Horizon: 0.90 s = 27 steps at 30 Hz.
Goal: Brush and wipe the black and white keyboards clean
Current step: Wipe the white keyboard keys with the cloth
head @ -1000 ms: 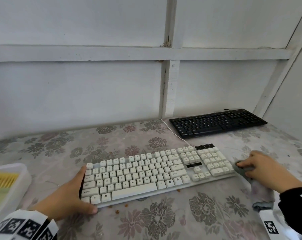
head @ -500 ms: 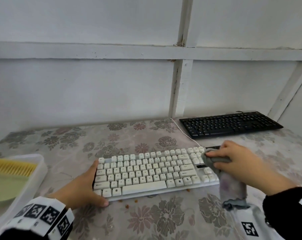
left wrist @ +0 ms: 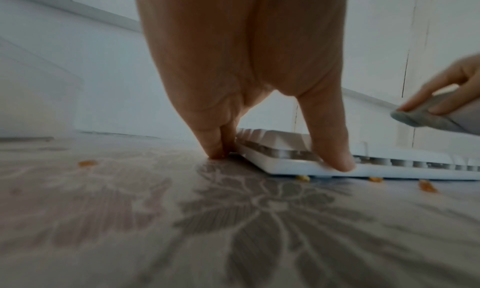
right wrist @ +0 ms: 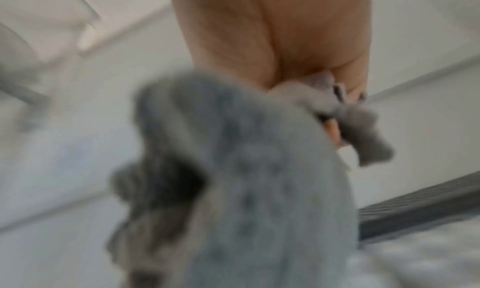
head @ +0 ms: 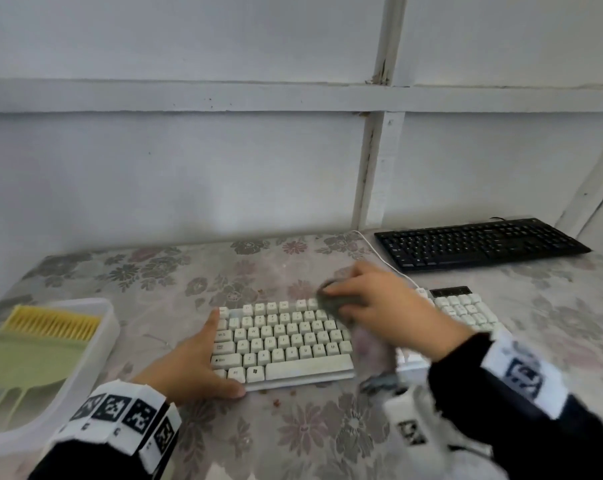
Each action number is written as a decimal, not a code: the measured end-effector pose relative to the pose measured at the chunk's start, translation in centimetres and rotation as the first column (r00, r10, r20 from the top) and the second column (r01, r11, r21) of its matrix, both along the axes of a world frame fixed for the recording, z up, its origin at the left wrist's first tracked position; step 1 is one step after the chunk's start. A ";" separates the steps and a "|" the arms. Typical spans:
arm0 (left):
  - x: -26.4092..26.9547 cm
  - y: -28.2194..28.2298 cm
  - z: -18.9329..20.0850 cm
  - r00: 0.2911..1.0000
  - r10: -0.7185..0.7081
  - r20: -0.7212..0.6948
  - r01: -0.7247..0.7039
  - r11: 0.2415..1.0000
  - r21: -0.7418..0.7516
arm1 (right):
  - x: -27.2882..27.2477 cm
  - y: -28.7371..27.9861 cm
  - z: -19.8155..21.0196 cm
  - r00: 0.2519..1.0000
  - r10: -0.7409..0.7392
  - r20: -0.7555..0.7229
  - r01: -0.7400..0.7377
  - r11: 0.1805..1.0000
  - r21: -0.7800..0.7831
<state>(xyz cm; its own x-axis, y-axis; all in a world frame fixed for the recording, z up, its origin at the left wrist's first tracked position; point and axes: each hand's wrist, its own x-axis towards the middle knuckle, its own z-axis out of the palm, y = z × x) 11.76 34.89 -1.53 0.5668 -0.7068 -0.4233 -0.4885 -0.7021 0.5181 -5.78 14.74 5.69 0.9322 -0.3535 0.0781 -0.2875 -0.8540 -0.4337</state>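
Floral table (head: 327, 438) is taken up by white keyboard (head: 286, 337) near its front edge; black keyboard (head: 480, 242) is set behind it to the right; keyboard's left end is braced by left hand (head: 189, 368), fingers straight; grey cloth (head: 338, 301) is gripped by right hand (head: 379, 303) over its top row

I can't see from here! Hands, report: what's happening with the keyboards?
Left hand bracing white keyboard. Right hand wiping its top row with grey cloth. Black keyboard untouched. Crumbs at front edge.
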 end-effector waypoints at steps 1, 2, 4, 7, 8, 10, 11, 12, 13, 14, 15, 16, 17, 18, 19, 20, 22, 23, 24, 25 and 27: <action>-0.1 0.0 0.0 1.000 0.002 0.006 -0.002 1.000 0.012 | -1.3 -2.5 -0.1 0.993 -0.118 -0.023 0.117 0.992 -0.036; -0.1 0.0 0.0 1.000 0.003 0.013 -0.003 1.000 0.015 | -2.7 -5.2 -0.3 0.971 -0.234 -0.042 0.231 0.970 -0.081; 0.0 0.0 -0.3 1.000 0.002 0.014 -0.002 1.000 0.013 | -5.6 -10.0 -0.9 0.902 -0.427 -0.061 0.414 0.898 -0.151; 0.2 0.0 -0.5 1.000 0.002 0.003 -0.002 1.000 0.005 | -8.9 -15.3 -1.8 0.792 -0.601 -0.109 0.593 0.799 -0.098; 0.2 -0.1 -0.4 1.000 0.000 -0.002 0.000 1.000 0.000 | -9.6 -16.4 -2.2 0.772 -0.621 -0.138 0.617 0.783 -0.078; 0.2 0.0 -0.5 1.000 0.003 -0.008 -0.003 1.000 -0.006 | -10.2 -17.3 -3.2 0.759 -0.618 -0.203 0.622 0.781 -0.052; 0.2 -0.1 -0.5 1.000 0.007 -0.012 -0.007 1.000 -0.014 | -10.3 -17.3 -3.7 0.762 -0.607 -0.224 0.616 0.787 -0.037; 0.2 0.0 -0.5 1.000 0.011 -0.017 -0.011 1.000 -0.021 | -10.4 -17.3 -4.2 0.767 -0.598 -0.235 0.611 0.792 -0.022; 0.2 0.0 -0.5 1.000 0.013 -0.020 -0.013 1.000 -0.028 | -10.4 -17.2 -4.4 0.772 -0.589 -0.239 0.604 0.797 -0.013; 0.2 0.0 -0.6 1.000 0.014 -0.022 -0.014 0.999 -0.033 | -10.4 -17.0 -4.5 0.774 -0.585 -0.240 0.602 0.798 -0.004; 0.2 0.0 -0.6 1.000 0.016 -0.023 -0.017 0.999 -0.036 | -10.4 -16.7 -4.6 0.773 -0.584 -0.246 0.602 0.799 -0.005; 0.3 0.0 -0.7 1.000 0.022 -0.022 -0.023 0.999 -0.037 | -10.4 -16.6 -4.6 0.768 -0.589 -0.254 0.606 0.795 -0.011; 0.3 0.0 -0.7 0.999 0.028 -0.022 -0.029 0.999 -0.036 | -10.3 -16.5 -4.6 0.761 -0.593 -0.264 0.609 0.793 -0.023; 0.3 -0.1 -0.7 0.999 0.036 -0.024 -0.037 0.999 -0.037 | -10.3 -16.5 -4.6 0.754 -0.597 -0.274 0.614 0.789 -0.032; 0.3 0.0 -0.8 0.999 0.042 -0.028 -0.043 0.998 -0.042 | -10.3 -16.5 -4.6 0.749 -0.598 -0.287 0.615 0.788 -0.038; 0.3 0.0 -0.9 0.999 0.045 -0.030 -0.046 0.998 -0.049 | -10.2 -16.6 -4.8 0.743 -0.600 -0.297 0.618 0.785 -0.037; 0.4 0.0 -1.0 0.998 0.044 -0.036 -0.046 0.997 -0.054 | -10.5 -16.9 -5.0 0.733 -0.605 -0.310 0.632 0.775 -0.019; 0.4 0.0 -1.0 0.998 0.039 -0.039 -0.041 0.998 -0.054 | -10.8 -17.1 -5.1 0.728 -0.607 -0.319 0.638 0.770 -0.009; 0.4 0.1 -1.0 0.999 0.034 -0.042 -0.036 0.998 -0.055 | -11.0 -17.1 -5.2 0.724 -0.606 -0.330 0.642 0.767 -0.002; 0.4 0.1 -0.9 0.999 0.029 -0.042 -0.032 0.998 -0.056 | -11.3 -17.0 -5.2 0.718 -0.605 -0.343 0.646 0.764 0.003; 0.4 0.1 -0.9 0.999 0.028 -0.036 -0.030 0.998 -0.060 | -12.0 -16.7 -5.0 0.713 -0.597 -0.367 0.643 0.766 0.005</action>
<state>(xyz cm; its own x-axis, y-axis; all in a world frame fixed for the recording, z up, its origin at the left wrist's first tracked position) 12.17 34.99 -2.46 0.5729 -0.7151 -0.4006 -0.4491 -0.6827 0.5764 -17.77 -1.96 0.67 0.4594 -0.8457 -0.2716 -0.8750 -0.3783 -0.3021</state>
